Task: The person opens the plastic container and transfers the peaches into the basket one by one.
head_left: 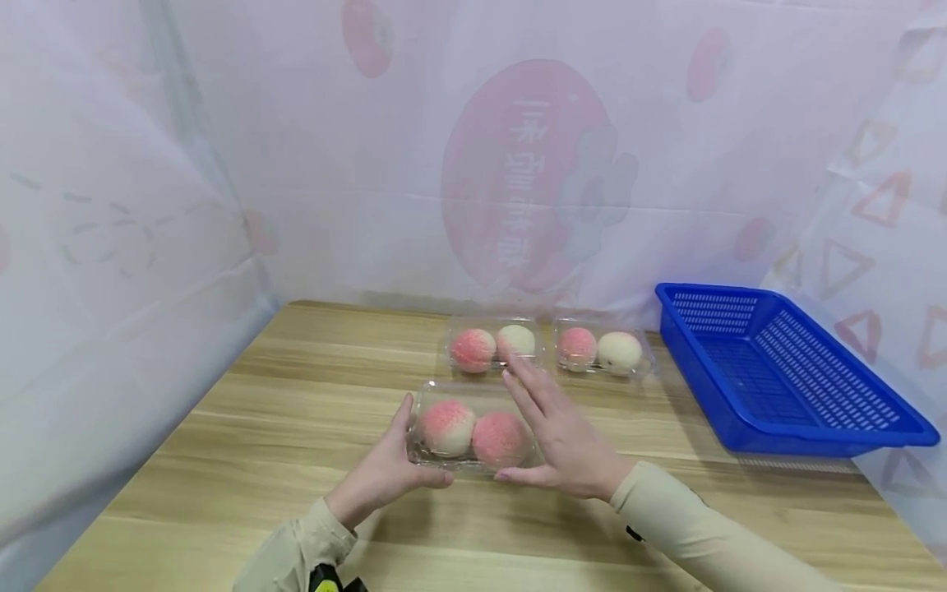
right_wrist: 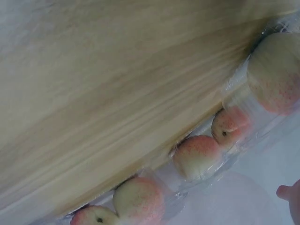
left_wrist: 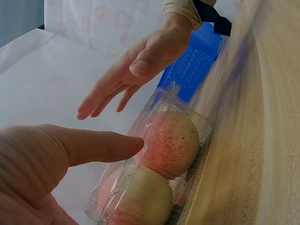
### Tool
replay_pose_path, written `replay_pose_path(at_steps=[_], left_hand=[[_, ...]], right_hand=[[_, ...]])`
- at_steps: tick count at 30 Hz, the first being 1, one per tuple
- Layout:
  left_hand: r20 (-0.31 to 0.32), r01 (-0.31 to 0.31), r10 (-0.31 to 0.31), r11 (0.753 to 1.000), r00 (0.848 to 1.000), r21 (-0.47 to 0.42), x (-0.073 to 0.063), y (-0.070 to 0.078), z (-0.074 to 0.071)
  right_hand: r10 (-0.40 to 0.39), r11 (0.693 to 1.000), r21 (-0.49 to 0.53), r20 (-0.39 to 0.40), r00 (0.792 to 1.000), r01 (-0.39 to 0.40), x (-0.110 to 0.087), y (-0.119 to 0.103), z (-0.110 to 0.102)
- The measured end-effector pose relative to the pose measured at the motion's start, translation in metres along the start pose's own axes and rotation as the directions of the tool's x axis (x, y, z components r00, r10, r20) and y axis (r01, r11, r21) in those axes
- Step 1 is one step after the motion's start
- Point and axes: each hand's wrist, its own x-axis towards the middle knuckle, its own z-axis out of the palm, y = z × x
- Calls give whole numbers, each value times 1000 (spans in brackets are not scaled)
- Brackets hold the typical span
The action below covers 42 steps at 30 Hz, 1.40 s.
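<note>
A clear plastic clamshell box [head_left: 476, 395] with two pink-and-cream peaches stands before the person; one peach [head_left: 447, 428] is at left, the other peach [head_left: 500, 439] at right. Around the box's left end my left hand [head_left: 388, 473] is spread, its straight thumb along the near side. Its other fingers are partly hidden. My right hand [head_left: 565, 440] spreads beside the right end, fingers extended. In the left wrist view the right hand [left_wrist: 145, 65] hovers apart from the box [left_wrist: 154, 164]. The right wrist view catches the box's end with one peach [right_wrist: 276, 72].
Two similar peach boxes stand behind, a left box [head_left: 494, 341] and a right box [head_left: 602, 345]. At right sits a blue plastic basket [head_left: 740, 411] with perforated sides. A printed white sheet [head_left: 333, 205] screens the back and sides of the wooden table [head_left: 244, 419].
</note>
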Motion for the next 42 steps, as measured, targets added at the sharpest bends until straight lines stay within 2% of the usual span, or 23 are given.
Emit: replay_pose_path(at_steps=[9, 17, 25, 33, 42], left_hand=[[0, -7, 7, 1000, 1000, -5, 3, 0, -2], [11, -6, 6, 1000, 1000, 10, 5, -3, -4], [11, -19, 19, 1000, 1000, 11, 2, -7, -3], [-9, -19, 19, 1000, 1000, 22, 2, -6, -6], [-4, -25, 25, 999, 1000, -32, 2, -8, -8]], right_hand=[[-14, 997, -71, 112, 994, 22, 7, -2, 9], [-47, 987, -139, 212, 976, 78, 12, 2, 17], [-72, 988, -110, 298, 952, 109, 7, 3, 30], [-89, 991, -70, 335, 938, 118, 15, 4, 27], [-120, 986, -63, 375, 919, 155, 18, 2, 22]])
